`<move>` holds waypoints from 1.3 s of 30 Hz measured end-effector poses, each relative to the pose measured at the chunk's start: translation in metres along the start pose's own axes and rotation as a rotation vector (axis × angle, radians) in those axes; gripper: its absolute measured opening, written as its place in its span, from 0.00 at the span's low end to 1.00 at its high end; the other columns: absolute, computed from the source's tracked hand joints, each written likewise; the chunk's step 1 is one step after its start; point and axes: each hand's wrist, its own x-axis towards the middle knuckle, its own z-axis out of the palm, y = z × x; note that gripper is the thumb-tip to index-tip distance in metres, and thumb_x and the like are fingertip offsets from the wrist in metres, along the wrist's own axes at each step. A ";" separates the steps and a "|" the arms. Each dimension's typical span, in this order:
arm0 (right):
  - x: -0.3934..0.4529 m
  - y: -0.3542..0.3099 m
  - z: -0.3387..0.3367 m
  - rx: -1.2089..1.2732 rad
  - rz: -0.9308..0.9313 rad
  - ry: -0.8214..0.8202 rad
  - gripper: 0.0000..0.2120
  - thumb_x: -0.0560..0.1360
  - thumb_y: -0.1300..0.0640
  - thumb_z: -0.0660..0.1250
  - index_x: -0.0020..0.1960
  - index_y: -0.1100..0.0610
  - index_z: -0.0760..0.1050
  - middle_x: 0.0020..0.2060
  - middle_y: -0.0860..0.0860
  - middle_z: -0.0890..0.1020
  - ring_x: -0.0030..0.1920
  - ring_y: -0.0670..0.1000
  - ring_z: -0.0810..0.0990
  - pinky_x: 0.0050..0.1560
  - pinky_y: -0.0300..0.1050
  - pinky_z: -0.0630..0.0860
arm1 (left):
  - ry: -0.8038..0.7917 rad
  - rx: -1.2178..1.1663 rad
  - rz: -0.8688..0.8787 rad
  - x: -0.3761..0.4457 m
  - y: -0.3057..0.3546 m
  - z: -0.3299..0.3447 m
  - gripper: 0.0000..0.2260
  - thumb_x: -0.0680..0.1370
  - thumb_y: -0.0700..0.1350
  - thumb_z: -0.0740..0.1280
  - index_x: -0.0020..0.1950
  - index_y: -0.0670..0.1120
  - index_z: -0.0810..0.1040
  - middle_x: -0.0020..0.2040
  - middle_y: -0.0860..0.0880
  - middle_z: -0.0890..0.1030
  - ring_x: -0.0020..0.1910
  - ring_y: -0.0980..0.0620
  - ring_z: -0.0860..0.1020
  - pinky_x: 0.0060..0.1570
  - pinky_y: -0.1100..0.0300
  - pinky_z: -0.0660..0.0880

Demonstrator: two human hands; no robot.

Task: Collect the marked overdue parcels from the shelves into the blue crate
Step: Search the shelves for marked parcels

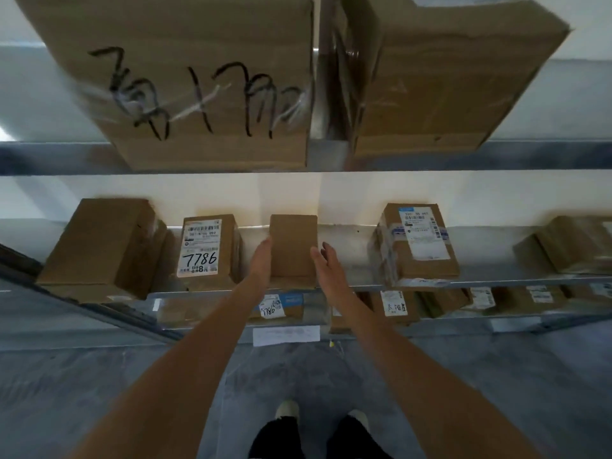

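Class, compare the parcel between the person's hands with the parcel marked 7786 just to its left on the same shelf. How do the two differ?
The plain parcel shows a bare cardboard face; the 7786 parcel carries a white shipping label with handwritten digits. The plain parcel has the left hand and right hand on either side of it; the 7786 parcel has no hand near it. The plain parcel looks narrower than the 7786 parcel. Both are brown cardboard, standing on the same shelf.
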 end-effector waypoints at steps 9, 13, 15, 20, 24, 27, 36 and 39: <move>0.007 -0.017 -0.013 0.237 0.168 0.032 0.16 0.84 0.53 0.50 0.65 0.57 0.71 0.57 0.57 0.78 0.57 0.56 0.76 0.58 0.51 0.76 | -0.043 -0.213 -0.044 -0.007 0.006 -0.006 0.17 0.83 0.54 0.53 0.62 0.45 0.72 0.52 0.48 0.78 0.48 0.52 0.75 0.50 0.56 0.71; 0.008 -0.021 -0.035 0.401 0.165 0.028 0.19 0.83 0.49 0.54 0.67 0.56 0.74 0.60 0.54 0.81 0.53 0.57 0.80 0.43 0.45 0.77 | -0.076 -0.221 0.046 -0.010 0.017 -0.014 0.18 0.84 0.49 0.51 0.64 0.42 0.74 0.56 0.43 0.78 0.46 0.52 0.75 0.44 0.59 0.72; 0.007 -0.023 -0.042 0.417 0.149 0.015 0.18 0.82 0.48 0.56 0.66 0.54 0.75 0.59 0.55 0.82 0.52 0.57 0.80 0.47 0.45 0.77 | -0.064 -0.156 0.089 -0.010 0.022 -0.015 0.20 0.84 0.50 0.49 0.66 0.43 0.74 0.61 0.42 0.78 0.49 0.51 0.75 0.52 0.56 0.68; 0.009 -0.026 -0.049 0.357 0.133 0.012 0.11 0.81 0.49 0.59 0.55 0.53 0.77 0.52 0.55 0.83 0.53 0.53 0.80 0.53 0.45 0.76 | -0.057 -0.074 0.130 -0.010 0.023 -0.010 0.22 0.84 0.53 0.48 0.68 0.47 0.74 0.63 0.41 0.77 0.65 0.44 0.71 0.62 0.52 0.65; 0.011 -0.027 -0.046 0.328 0.146 0.022 0.13 0.81 0.49 0.60 0.56 0.55 0.78 0.54 0.57 0.83 0.58 0.56 0.79 0.65 0.53 0.72 | -0.058 -0.099 0.141 -0.017 0.027 -0.007 0.21 0.84 0.54 0.48 0.68 0.49 0.75 0.65 0.42 0.76 0.68 0.45 0.69 0.71 0.48 0.60; 0.007 -0.026 -0.046 0.333 0.152 -0.010 0.13 0.81 0.49 0.59 0.55 0.55 0.78 0.53 0.58 0.83 0.56 0.56 0.80 0.63 0.54 0.75 | -0.033 -0.148 0.117 -0.020 0.032 -0.006 0.20 0.84 0.54 0.50 0.68 0.48 0.75 0.70 0.47 0.72 0.71 0.47 0.66 0.71 0.49 0.59; 0.007 -0.028 -0.048 0.347 0.151 0.012 0.15 0.82 0.46 0.57 0.57 0.55 0.76 0.47 0.54 0.83 0.50 0.53 0.81 0.57 0.51 0.77 | -0.139 -0.165 -0.006 -0.023 0.027 -0.006 0.13 0.80 0.57 0.59 0.53 0.50 0.76 0.58 0.44 0.79 0.58 0.45 0.78 0.64 0.48 0.73; 0.010 -0.027 -0.052 0.317 0.134 0.014 0.15 0.82 0.47 0.57 0.59 0.56 0.75 0.48 0.55 0.83 0.49 0.53 0.81 0.48 0.46 0.77 | -0.137 -0.165 0.010 -0.025 0.024 -0.003 0.14 0.80 0.57 0.59 0.57 0.49 0.75 0.57 0.44 0.80 0.54 0.46 0.78 0.58 0.49 0.76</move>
